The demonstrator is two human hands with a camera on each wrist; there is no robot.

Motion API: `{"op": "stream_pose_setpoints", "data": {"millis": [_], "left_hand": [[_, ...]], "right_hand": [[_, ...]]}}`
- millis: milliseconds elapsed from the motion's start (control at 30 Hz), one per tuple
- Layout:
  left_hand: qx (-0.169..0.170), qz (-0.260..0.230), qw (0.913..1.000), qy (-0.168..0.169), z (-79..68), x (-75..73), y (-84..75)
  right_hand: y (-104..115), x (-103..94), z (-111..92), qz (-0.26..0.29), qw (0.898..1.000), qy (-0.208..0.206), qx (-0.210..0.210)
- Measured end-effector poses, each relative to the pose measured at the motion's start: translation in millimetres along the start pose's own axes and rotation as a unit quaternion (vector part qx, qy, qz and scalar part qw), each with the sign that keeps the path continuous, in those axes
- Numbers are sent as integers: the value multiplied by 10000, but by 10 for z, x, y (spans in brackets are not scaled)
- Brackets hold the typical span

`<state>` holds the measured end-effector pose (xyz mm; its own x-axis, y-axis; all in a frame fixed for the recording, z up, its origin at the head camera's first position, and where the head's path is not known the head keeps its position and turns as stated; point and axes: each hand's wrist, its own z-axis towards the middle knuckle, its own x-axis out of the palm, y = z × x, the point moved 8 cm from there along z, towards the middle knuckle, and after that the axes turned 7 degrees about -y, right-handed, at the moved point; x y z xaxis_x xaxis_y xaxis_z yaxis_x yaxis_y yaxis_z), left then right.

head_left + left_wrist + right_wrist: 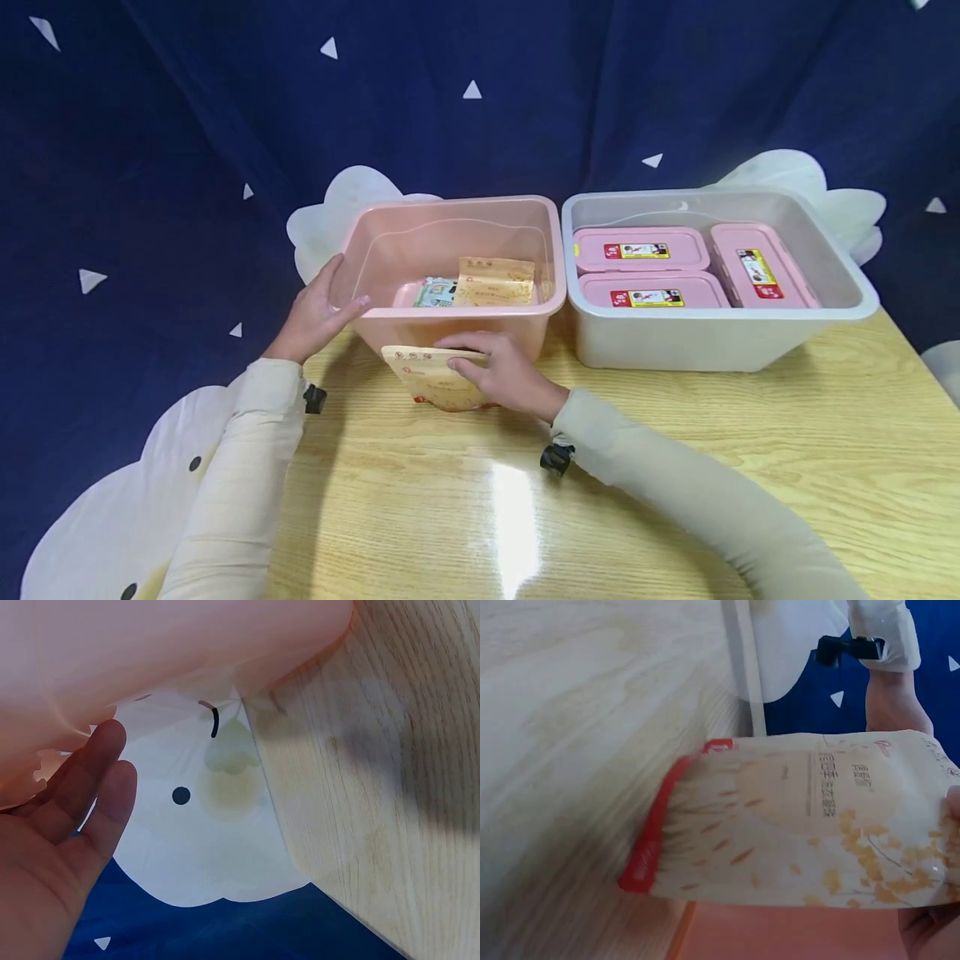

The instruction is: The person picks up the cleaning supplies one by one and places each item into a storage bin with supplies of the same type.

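Observation:
In the head view my right hand [513,371] pinches the top edge of a cream-coloured packet [438,379] just in front of the pink bin [540,312]. The right wrist view shows the packet [802,817] printed with yellow leaves, with a red strip along its lower end, just above the tabletop. My left hand [315,312] rests against the bin's front left corner, thumb near the front rim. In the left wrist view its fingers [109,787] look fairly straight below the rim. Inside the bin lie a similar packet [495,283] and a smaller light-blue patterned packet [437,292].
Right of the pink bin stands a white bin [675,337] holding pink-lidded boxes [641,248]. Both bins stand on a wooden table [420,500]. A dark blue curtain [525,92] with white shapes hangs behind and at the left.

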<state>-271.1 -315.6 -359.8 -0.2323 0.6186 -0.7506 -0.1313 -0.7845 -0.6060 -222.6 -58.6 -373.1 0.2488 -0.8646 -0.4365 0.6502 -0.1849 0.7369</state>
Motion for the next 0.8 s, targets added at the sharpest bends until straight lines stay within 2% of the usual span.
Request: {"op": "stream_pose_setpoints", "data": {"millis": [267,500,700,800], "left_hand": [[-111,-23,9999,35,-7,-6,9],[-52,-29,10000,-4,-1,-1,22],[31,-15,10000,7,8,3,24],[70,19,10000,3,7,-1,15]], "right_hand": [[-12,-28,26,-84,9999,135,40],[-3,-8,30,-54,9999,128,-39],[38,-27,45,116,9996,168,179],[134,-67,70,94,9988,348,321]]}}
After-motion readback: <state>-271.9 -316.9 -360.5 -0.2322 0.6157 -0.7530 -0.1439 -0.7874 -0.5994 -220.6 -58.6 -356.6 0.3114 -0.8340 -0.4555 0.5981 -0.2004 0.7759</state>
